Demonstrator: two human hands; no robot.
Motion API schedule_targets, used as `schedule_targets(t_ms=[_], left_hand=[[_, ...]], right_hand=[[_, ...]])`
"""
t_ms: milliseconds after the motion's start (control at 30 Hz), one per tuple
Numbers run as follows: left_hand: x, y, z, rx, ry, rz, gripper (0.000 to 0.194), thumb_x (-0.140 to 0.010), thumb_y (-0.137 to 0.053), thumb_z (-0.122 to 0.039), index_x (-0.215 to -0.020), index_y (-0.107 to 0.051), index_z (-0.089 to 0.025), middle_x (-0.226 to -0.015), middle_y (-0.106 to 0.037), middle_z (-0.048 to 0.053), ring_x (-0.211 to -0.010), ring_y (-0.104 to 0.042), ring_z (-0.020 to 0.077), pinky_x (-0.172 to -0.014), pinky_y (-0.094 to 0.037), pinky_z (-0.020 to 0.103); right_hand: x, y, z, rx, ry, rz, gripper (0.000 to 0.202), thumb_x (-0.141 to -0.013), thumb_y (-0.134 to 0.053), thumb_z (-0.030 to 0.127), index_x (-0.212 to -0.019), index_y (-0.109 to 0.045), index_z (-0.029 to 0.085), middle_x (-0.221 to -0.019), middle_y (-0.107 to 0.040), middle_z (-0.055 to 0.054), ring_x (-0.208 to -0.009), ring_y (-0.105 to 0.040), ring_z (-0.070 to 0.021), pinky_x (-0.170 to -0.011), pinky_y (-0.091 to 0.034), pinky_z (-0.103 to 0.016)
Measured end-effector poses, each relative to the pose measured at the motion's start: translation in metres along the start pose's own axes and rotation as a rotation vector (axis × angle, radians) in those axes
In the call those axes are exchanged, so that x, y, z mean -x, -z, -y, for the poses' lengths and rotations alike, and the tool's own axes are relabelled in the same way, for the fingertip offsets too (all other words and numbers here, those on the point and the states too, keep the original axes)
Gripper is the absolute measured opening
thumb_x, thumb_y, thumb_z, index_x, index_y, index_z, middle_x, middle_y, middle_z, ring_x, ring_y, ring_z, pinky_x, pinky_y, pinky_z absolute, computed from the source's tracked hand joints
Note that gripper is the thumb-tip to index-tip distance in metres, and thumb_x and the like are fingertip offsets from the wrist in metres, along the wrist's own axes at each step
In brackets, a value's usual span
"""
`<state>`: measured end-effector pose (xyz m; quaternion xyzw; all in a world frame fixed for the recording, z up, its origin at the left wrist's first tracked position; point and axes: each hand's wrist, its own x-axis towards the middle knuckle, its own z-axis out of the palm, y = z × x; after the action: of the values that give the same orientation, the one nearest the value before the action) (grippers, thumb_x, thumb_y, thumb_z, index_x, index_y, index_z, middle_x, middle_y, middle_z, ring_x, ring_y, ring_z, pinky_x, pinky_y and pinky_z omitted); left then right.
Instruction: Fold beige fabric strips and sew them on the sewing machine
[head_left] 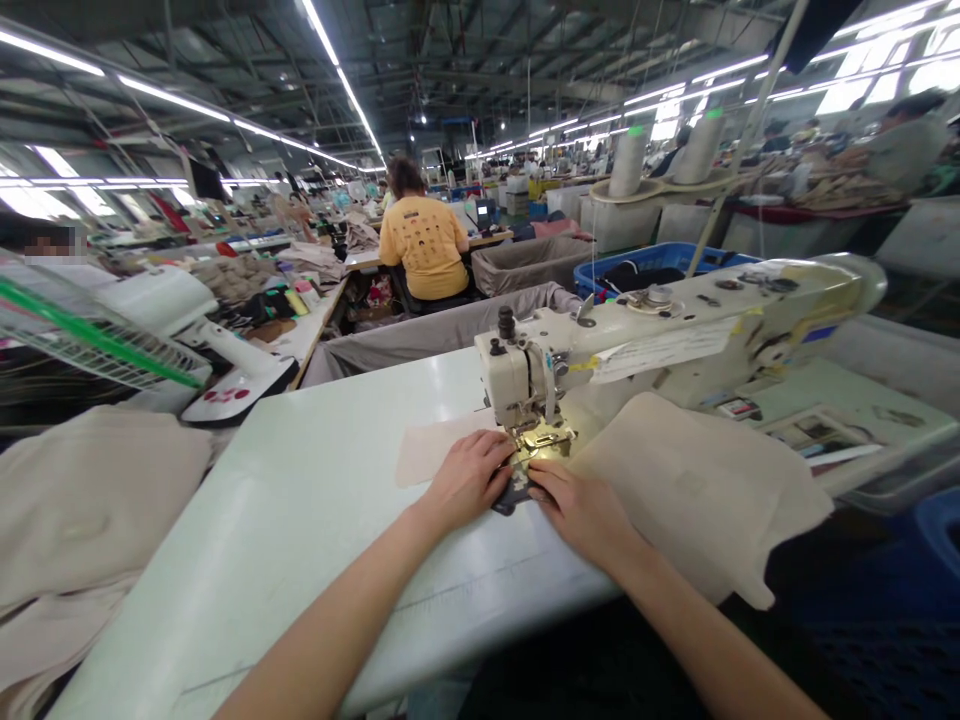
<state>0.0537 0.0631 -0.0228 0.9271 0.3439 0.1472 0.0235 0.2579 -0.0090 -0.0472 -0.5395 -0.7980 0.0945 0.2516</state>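
My left hand (469,478) and my right hand (581,510) lie flat on the white sewing table (300,530), side by side in front of the presser foot (541,438) of a cream sewing machine (675,330). Between the fingertips a small dark piece (512,493) is pinned down, both hands pressing on it. Beige fabric (690,480) spreads to the right under the machine arm and over the table edge. A flat beige panel (431,445) lies left of the needle, behind my left hand.
A pile of beige fabric (82,500) lies at the left. A white fan (150,330) stands behind it. A person in a yellow shirt (424,245) sits ahead with their back to me. Grey fabric bins (420,335) and a blue crate (645,262) stand beyond the table.
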Motion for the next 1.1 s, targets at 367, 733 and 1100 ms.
schedule_targets(t_ms=[367,733,1100], left_hand=[[0.024,0.013,-0.058,-0.108,0.021,0.184,0.023,-0.095,-0.057,-0.019,-0.117,-0.059,-0.016,-0.123,-0.062,0.01,-0.113,-0.057,0.0275,-0.089,-0.055,0.042],[0.036,0.005,-0.053,-0.123,-0.044,0.115,0.029,-0.095,-0.055,-0.018,-0.125,-0.057,-0.016,-0.131,-0.059,0.013,-0.118,-0.057,0.0297,-0.093,-0.056,0.046],[0.013,-0.001,-0.017,-0.026,-0.109,0.045,0.024,-0.099,-0.05,-0.023,-0.118,-0.061,-0.015,-0.123,-0.062,0.013,-0.115,-0.059,0.0268,-0.098,-0.055,0.044]], right_hand=[[0.028,0.006,-0.002,-0.098,0.089,-0.085,0.018,-0.098,-0.055,0.018,-0.111,-0.068,0.018,-0.12,-0.07,-0.008,-0.097,-0.071,-0.0229,-0.08,-0.058,-0.031],[0.052,-0.004,0.006,0.002,0.138,-0.084,0.024,-0.096,-0.054,0.014,-0.115,-0.068,0.016,-0.122,-0.07,-0.01,-0.094,-0.073,-0.0236,-0.077,-0.059,-0.031],[0.008,0.004,0.001,0.039,0.036,0.055,0.019,-0.098,-0.057,0.016,-0.112,-0.07,0.019,-0.119,-0.071,-0.007,-0.093,-0.071,-0.0206,-0.078,-0.055,-0.027]])
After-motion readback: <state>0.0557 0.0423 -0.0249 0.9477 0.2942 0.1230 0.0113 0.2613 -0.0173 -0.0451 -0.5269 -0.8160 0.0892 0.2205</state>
